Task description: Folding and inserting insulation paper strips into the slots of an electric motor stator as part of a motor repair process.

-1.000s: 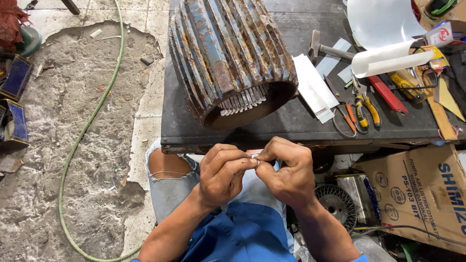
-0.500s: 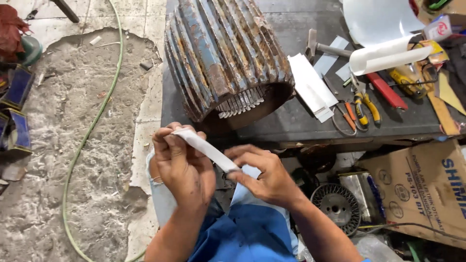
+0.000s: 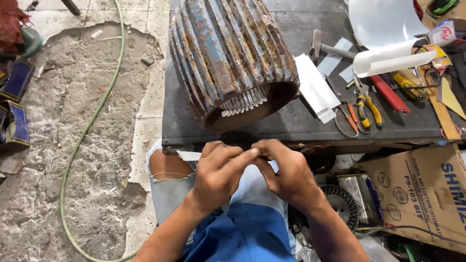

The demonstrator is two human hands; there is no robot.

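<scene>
Both hands meet just below the near edge of the dark surface (image 3: 301, 121), over the person's lap. The left hand (image 3: 218, 174) and right hand (image 3: 286, 170) are pinched shut on a thin white strip (image 3: 188, 155) — its end pokes out to the left of the left hand. On the surface above sits a rusty ribbed motor housing (image 3: 228, 53), with pliers (image 3: 365, 104), a hammer (image 3: 323, 47) and a paper roll (image 3: 393, 60) off to the right — a green hose (image 3: 87, 131) trails across the floor.
</scene>
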